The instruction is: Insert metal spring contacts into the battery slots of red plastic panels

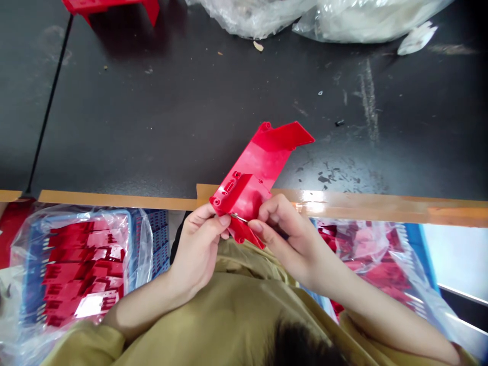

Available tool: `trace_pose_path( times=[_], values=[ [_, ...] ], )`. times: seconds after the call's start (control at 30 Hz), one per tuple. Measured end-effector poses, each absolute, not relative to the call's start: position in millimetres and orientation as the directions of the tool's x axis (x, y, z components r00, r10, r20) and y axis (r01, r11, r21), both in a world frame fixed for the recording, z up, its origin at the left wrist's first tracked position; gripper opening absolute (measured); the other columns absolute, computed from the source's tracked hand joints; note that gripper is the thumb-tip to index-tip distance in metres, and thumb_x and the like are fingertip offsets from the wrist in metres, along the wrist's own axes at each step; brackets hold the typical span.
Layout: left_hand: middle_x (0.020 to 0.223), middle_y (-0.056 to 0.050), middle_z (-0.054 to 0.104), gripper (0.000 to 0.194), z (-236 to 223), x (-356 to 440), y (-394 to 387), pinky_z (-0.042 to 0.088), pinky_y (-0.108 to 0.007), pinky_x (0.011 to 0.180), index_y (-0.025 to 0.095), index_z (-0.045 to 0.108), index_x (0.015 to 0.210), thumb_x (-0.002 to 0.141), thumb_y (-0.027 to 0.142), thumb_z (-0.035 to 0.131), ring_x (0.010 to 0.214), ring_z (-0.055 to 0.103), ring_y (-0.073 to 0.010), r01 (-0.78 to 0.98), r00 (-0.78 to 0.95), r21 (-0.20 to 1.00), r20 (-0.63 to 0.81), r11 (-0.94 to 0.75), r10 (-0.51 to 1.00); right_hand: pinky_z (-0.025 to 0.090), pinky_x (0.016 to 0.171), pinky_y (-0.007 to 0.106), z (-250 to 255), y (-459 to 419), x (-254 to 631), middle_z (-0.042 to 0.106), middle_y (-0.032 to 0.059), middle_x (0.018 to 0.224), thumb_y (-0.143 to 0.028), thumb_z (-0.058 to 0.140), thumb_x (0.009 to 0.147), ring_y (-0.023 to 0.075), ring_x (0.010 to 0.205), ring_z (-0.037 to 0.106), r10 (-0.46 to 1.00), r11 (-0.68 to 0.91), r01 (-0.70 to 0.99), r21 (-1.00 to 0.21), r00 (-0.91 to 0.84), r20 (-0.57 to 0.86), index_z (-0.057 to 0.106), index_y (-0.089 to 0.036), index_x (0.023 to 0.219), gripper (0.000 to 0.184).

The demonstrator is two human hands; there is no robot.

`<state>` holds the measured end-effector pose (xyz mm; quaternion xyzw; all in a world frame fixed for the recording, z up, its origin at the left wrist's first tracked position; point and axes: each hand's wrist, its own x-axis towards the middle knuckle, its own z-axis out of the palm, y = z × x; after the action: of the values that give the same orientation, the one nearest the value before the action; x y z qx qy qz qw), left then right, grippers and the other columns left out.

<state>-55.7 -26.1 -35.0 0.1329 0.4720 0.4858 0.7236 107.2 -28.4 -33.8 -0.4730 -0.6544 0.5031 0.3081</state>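
A long red plastic moulded part (263, 162) is held up over the near edge of the dark table (171, 117), its far end pointing up and right. My left hand (200, 241) pinches the part's near end with thumb and fingers. My right hand (284, 231) is closed beside it, fingers curled on the same end. A small thin metal blade or pin (239, 217) shows between the two hands, touching the part's edge. Which hand grips the metal piece is unclear.
A blue crate lined with clear plastic (76, 264) holds several red parts at lower left. Another plastic-lined crate of red parts (366, 259) sits at lower right. Clear plastic bags (324, 18) lie at the table's far side, and a red object (114, 6) at far left.
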Motion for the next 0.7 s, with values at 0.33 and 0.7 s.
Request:
trace_pose_path(
  times=[0.33, 0.7],
  values=[
    [0.063, 0.003, 0.068, 0.017, -37, -58, -29, 0.052, -0.019, 0.061, 0.021, 0.076, 0.073, 0.070, 0.034, 0.086, 0.057, 0.058, -0.0076, -0.557, 0.011, 0.759, -0.400, 0.338, 0.916, 0.034, 0.051, 0.017, -22, -18, 112, 0.046, -0.0073, 0.072, -0.026, 0.047, 0.103, 0.0044, 0.057, 0.040, 0.906, 0.081, 0.234, -0.969, -0.423, -0.026, 0.042, -0.023, 0.092, 0.013],
    [0.064, 0.002, 0.068, 0.025, -37, -43, -28, 0.053, -0.021, 0.056, 0.022, 0.070, 0.065, 0.067, 0.040, 0.087, 0.055, 0.061, -0.0099, -0.554, -0.128, 0.817, -0.273, 0.160, 0.953, 0.038, 0.053, 0.024, -19, -13, 121, 0.046, -0.0044, 0.070, -0.028, 0.042, 0.104, 0.0093, 0.056, 0.042, 0.922, 0.150, 0.168, -0.974, -0.379, 0.076, 0.049, -0.024, 0.094, 0.012]
  ],
)
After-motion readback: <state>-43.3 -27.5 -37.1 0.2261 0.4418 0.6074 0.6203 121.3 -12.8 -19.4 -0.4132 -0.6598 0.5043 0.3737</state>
